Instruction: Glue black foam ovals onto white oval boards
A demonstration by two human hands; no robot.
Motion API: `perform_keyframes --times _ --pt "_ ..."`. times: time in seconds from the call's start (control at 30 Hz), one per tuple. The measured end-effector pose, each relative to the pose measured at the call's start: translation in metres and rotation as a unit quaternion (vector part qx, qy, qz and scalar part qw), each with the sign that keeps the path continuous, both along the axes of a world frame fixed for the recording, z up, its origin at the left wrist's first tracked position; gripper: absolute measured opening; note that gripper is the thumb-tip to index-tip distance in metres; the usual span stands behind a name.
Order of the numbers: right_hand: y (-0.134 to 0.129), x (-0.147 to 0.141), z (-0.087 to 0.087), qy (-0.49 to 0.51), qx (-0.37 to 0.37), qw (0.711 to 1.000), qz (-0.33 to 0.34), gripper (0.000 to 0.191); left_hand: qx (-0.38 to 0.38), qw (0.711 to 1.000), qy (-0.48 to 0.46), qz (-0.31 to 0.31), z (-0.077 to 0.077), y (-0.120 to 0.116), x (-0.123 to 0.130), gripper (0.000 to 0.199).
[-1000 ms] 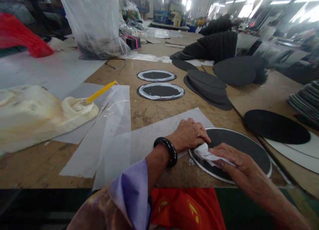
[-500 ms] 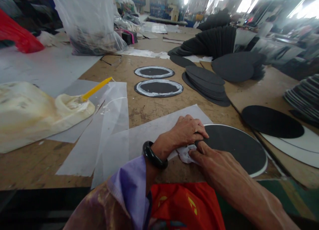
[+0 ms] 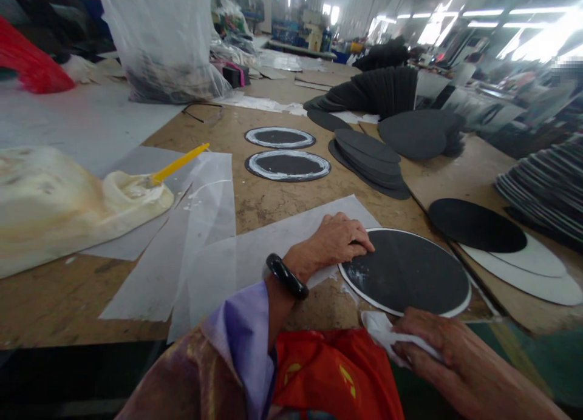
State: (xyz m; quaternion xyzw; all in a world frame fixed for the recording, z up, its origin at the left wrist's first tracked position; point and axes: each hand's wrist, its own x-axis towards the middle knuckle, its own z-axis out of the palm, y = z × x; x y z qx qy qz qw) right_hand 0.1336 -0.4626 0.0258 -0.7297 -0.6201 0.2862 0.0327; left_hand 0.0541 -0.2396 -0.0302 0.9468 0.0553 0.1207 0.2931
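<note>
Near the table's front edge lies a dark oval piece (image 3: 410, 271) with a white rim, and whitish smears show on its left part. My left hand (image 3: 339, 241) rests on its left edge, fingertips pressing it down and nothing gripped. A dark bangle (image 3: 286, 277) circles that wrist. My right hand (image 3: 439, 344) is closed around a crumpled white cloth (image 3: 380, 332), just off the front edge of the oval. Under my left hand lies a translucent white sheet (image 3: 255, 256). Farther back are two black ovals, the nearer oval (image 3: 288, 165) and the farther oval (image 3: 279, 137), ringed with white paste.
A yellow-handled brush (image 3: 180, 164) leans in a cream, paste-smeared container (image 3: 59, 207) at left. Loose black ovals (image 3: 371, 165) lie beyond the work. White ovals (image 3: 542, 274) under a black one and a tall stack (image 3: 546, 183) are at right. A filled plastic bag (image 3: 164, 44) stands behind.
My right hand has moved right and toward me with the white cloth, from the oval's left edge to past its front. My left hand has stayed on the oval.
</note>
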Motion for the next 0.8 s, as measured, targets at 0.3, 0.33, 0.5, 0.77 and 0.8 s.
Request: perform_keyframes --times 0.3,0.33,0.5,0.77,0.8 --pt "0.040 -0.016 -0.003 -0.010 0.125 0.992 0.017 0.025 -0.009 1.000 -0.001 0.006 0.003 0.001 -0.001 0.020" --pt "0.048 -0.019 -0.004 -0.034 0.123 0.992 0.025 0.028 -0.008 1.000 -0.007 0.007 0.002 0.001 -0.001 0.020" --pt "0.046 -0.023 -0.010 -0.132 0.039 0.988 0.064 0.034 -0.008 1.000 -0.022 0.008 -0.001 0.002 -0.002 0.019" --pt "0.009 -0.024 -0.009 -0.098 0.231 0.962 0.110 0.035 -0.001 0.999 -0.041 0.019 -0.002 0.001 -0.001 0.019" --pt "0.011 -0.026 -0.009 -0.097 0.253 0.956 0.111 0.035 0.000 0.999 -0.041 0.022 -0.002 0.000 -0.001 0.019"
